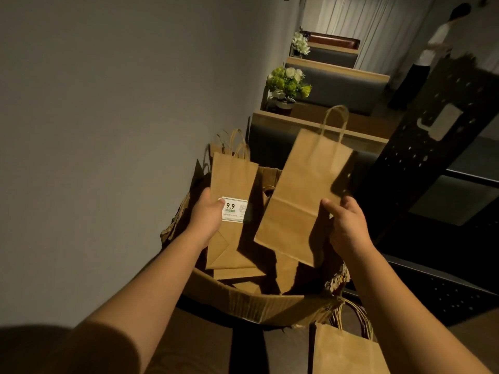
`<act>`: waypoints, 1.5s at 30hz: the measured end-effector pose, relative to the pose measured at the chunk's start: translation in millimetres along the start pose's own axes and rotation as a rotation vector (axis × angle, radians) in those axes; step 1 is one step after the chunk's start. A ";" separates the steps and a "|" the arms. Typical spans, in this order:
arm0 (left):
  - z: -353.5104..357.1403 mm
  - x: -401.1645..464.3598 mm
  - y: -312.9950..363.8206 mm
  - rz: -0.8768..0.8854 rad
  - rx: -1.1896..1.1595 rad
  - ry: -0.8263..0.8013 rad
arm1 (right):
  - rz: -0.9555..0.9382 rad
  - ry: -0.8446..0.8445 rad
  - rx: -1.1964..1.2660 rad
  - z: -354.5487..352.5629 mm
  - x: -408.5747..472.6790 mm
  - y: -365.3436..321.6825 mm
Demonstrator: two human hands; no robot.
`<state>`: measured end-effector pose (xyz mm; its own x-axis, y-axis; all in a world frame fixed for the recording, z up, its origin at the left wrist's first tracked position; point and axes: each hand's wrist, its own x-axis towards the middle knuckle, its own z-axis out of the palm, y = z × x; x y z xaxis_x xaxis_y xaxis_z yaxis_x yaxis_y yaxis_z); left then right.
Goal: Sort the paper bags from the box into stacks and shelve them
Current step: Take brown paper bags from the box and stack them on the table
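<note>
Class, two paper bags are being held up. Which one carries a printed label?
The bag in the left hand: it has a white label reading 9.9. The bag in the right hand is plain.

Matt kraft-paper bags, rough torn cardboard box

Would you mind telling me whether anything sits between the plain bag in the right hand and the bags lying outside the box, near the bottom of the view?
Only the cardboard box's torn near wall lies between the plain bag held by the right hand and the outside bags.
</note>
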<state>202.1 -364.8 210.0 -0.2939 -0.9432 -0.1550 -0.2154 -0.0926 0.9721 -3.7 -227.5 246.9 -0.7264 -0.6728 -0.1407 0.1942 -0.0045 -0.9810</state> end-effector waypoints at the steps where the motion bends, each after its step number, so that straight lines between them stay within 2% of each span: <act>1: 2.7 -1.4 3.0 -0.010 -0.033 -0.040 | 0.009 -0.053 0.006 4.0 -1.3 -1.3; 5: 18.1 -14.1 14.7 -0.017 -0.173 -0.174 | 0.000 -0.157 -0.109 23.3 -7.5 8.7; 9: 34.6 -30.7 25.6 -0.005 -0.176 -0.188 | -0.104 -0.194 -0.177 32.7 -14.2 20.0; 13: 42.0 -38.6 20.5 0.141 -0.120 -0.228 | -0.143 -0.211 -0.076 25.9 -26.5 10.5; 20: 47.4 -86.1 35.4 0.222 -0.286 -0.127 | -0.375 -0.284 -0.110 2.2 -67.8 -23.8; 24: 46.2 -122.9 35.8 0.256 -0.205 -0.084 | -0.422 -0.307 -0.154 -9.3 -93.3 -21.0; 28: 40.7 -165.9 13.3 0.308 -0.122 -0.104 | -0.339 -0.373 -0.150 -26.3 -117.4 9.4; 33: 29.7 -199.1 -40.9 0.269 -0.050 -0.128 | -0.223 -0.417 -0.167 -52.5 -150.9 58.8; 36: 27.2 -207.6 -76.8 0.182 0.003 -0.074 | -0.124 -0.410 -0.196 -64.2 -163.6 90.2; 40: 32.1 -209.9 -102.1 0.035 0.082 -0.093 | -0.028 -0.417 -0.289 -66.9 -169.9 128.0; 45: 33.8 -210.0 -131.5 -0.061 0.113 -0.094 | 0.036 -0.399 -0.442 -69.2 -169.5 160.0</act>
<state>260.7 -143.8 108.7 -0.3621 -0.9023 -0.2341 -0.3377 -0.1072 0.9351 104.9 -63.0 104.4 -0.4038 -0.8933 -0.1975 -0.1407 0.2739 -0.9514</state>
